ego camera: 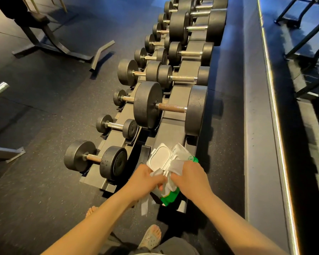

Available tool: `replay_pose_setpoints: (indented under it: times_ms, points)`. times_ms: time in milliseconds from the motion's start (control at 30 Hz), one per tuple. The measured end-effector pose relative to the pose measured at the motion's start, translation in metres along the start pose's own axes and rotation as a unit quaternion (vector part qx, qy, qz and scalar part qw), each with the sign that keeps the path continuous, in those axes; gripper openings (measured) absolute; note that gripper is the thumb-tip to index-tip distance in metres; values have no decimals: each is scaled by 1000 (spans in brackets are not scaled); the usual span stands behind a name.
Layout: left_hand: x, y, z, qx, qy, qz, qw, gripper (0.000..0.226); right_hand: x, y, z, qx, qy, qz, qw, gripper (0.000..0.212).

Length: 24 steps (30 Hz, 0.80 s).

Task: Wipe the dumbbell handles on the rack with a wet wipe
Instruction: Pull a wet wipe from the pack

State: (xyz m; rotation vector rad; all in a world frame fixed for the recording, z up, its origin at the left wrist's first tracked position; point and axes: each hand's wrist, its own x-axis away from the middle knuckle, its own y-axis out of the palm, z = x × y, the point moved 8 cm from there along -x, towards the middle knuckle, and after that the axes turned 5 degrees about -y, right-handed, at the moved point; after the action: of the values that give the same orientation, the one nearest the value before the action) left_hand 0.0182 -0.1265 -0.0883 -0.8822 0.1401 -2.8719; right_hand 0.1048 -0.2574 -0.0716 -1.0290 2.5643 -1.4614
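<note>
Dumbbell handles (pixel 171 107) of knurled steel lie untouched on the dark rack (pixel 175 124). A white wet wipe (pixel 177 165) is clenched by left hand (pixel 147 178) and right hand (pixel 191 178) above its green-and-white pack (pixel 170 198); pulling it free is judged next.

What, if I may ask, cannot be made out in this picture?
Head view only.
Label of the green-and-white wipe pack: covered by the left hand and right hand.
Which hand bears the pack: hidden by the crumpled white wet wipe.
The farthest black round dumbbells: cut off by the top edge.
</note>
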Motion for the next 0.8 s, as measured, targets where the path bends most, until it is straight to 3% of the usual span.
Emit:
replay_pose_setpoints:
  times_ms: [133,300,433,567,667,800]
  points:
    - [3,4,1,-3,27,-12,1000,22,-7,-8,13,38,45,-1,998,46]
    - [4,11,1,12,47,-16,999,16,-6,2,-5,145,-7,12,989,26]
    - [-1,-2,-5,15,26,13,999,33,-11,-2,12,-16,16,-81,996,8]
    - [-5,-2,-7,-5,30,0,1000,33,-4,-7,10,-127,6,-174,976,16]
    - [-6,0,-8,11,28,-2,1000,33,-5,-9,10,-98,19,-121,988,12]
    - [-5,5,-11,6,22,-4,1000,32,-4,3,13,-15,24,-124,992,16]
